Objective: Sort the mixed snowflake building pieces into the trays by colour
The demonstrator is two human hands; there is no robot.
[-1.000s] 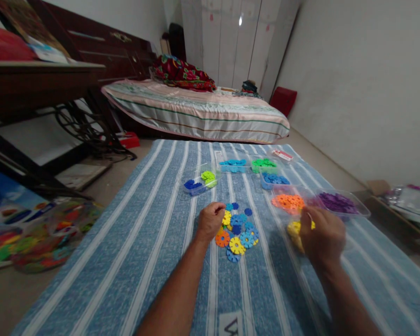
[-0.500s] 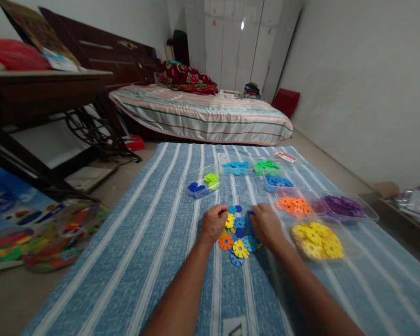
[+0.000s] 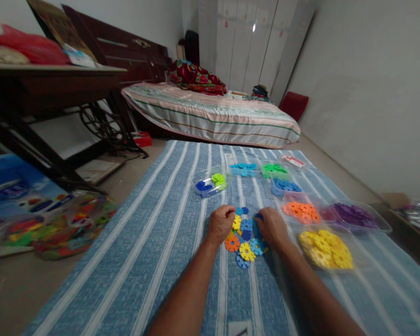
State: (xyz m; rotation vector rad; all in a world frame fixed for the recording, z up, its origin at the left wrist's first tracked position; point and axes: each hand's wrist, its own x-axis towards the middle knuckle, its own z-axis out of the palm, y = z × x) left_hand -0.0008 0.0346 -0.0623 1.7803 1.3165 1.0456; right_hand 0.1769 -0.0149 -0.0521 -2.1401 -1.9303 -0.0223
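Observation:
A small pile of round plastic snowflake discs [image 3: 245, 235], blue, yellow and orange, lies on a blue striped cloth [image 3: 154, 242]. My left hand [image 3: 221, 224] rests at the pile's left edge, its fingers curled into a loose fist; what they hold, if anything, is hidden. At the pile's right edge my right hand [image 3: 271, 227] lies with fingers bent down onto the blue discs. Clear trays to the right hold sorted discs: yellow [image 3: 326, 248], orange [image 3: 301, 211], purple [image 3: 355, 215].
Further back stand trays of dark blue [image 3: 286, 186], green [image 3: 275, 168], light blue [image 3: 243, 167] and mixed blue and lime discs [image 3: 210, 182]. A bag of coloured pieces [image 3: 73, 224] lies on the floor left. A dark table [image 3: 52, 88] and a mattress [image 3: 210, 112] stand behind.
My right hand came from the yellow tray over to the right side of the pile and settled on the discs. The left hand stayed at the pile. The view shifted slightly.

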